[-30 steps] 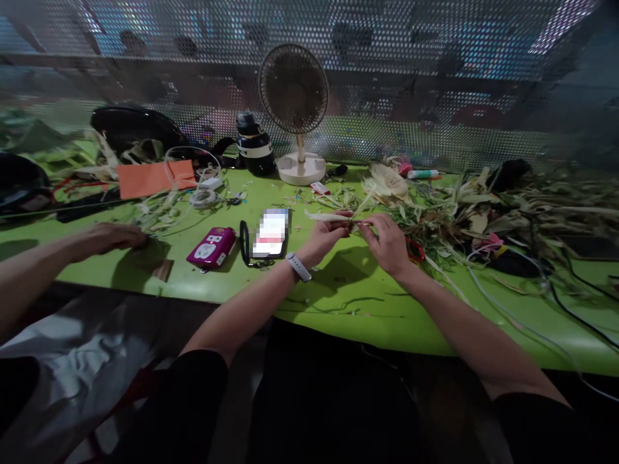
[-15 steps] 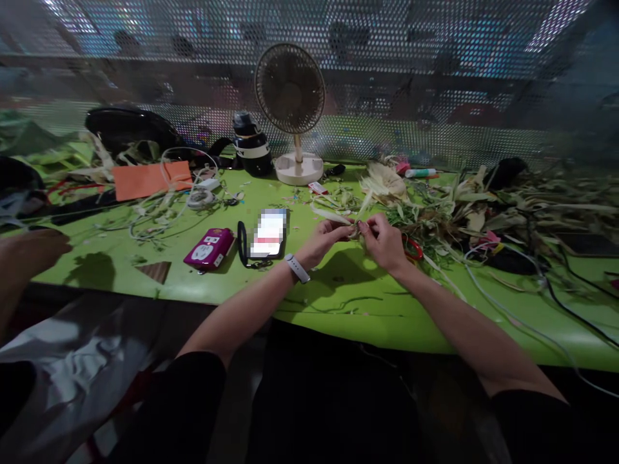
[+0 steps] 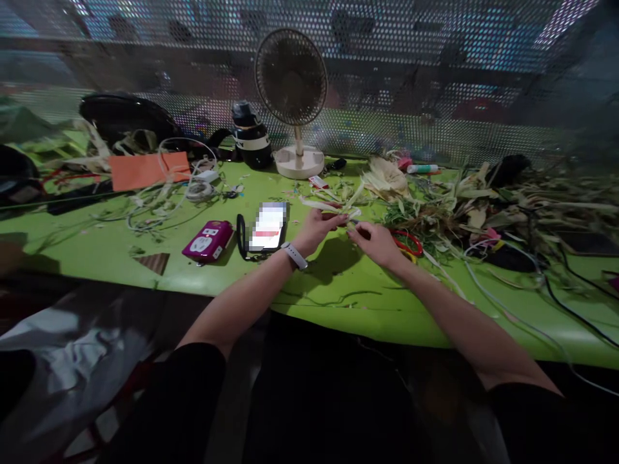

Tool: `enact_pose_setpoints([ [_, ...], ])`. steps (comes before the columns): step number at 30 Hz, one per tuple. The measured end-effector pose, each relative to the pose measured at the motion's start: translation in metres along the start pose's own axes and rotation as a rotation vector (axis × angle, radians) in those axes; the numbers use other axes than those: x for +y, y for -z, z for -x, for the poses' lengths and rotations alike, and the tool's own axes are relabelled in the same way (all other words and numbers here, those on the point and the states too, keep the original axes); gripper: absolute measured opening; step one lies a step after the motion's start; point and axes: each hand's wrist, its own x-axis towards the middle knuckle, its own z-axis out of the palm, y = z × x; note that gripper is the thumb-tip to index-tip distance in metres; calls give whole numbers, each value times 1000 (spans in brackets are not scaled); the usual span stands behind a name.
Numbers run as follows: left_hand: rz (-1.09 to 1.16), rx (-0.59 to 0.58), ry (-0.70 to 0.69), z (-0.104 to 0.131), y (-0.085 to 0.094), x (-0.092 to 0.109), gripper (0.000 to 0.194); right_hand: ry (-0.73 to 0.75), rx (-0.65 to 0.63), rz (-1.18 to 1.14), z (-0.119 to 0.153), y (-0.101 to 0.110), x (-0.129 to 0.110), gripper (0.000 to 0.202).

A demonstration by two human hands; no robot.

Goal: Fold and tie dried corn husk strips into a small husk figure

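Observation:
My left hand (image 3: 320, 231), with a pale watch band on the wrist, is closed on a corn husk strip (image 3: 322, 205). The pale strip runs out past the fingers to the left, and a looped end shows at the fingertips. Just right of it, my right hand (image 3: 376, 243) is closed in a pinch, thumb against fingers. A small dark bit shows at its fingertips, too small to name. Both hands are just above the green table (image 3: 333, 283), a small gap between them. By the right wrist lies a red-handled tool (image 3: 411, 241), partly hidden.
A phone (image 3: 268, 227) and a purple power adapter (image 3: 207, 241) lie left of my hands. Behind stand a fan (image 3: 293, 77) and a dark bottle (image 3: 252, 145). Heaped husks and stalks (image 3: 449, 212) fill the right side, with cables (image 3: 512, 316) crossing the table.
My right hand has drawn slightly away from my left, opening a gap where they met. Another person's hand at the far left has moved back, and the view has tilted slightly.

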Motion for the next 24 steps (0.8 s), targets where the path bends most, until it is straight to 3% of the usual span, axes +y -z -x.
enact_pose_setpoints([
  [3,-69,5,13,-3,2,0,28,252,140,394,5,0,-5,28],
  [5,-141,-66,24,-5,4,-2,22,358,230,562,8,3,-9,25],
  [10,-303,-317,-100,-6,6,-5,15,460,300,580,2,11,-5,30],
  [15,-324,-400,-187,-4,8,-3,22,313,229,337,-4,12,8,42],
  [19,-252,-413,-186,-1,8,2,31,135,157,79,-2,11,4,43],
  [24,-119,-333,-121,7,3,6,22,-19,164,-287,-1,9,-3,49],
])
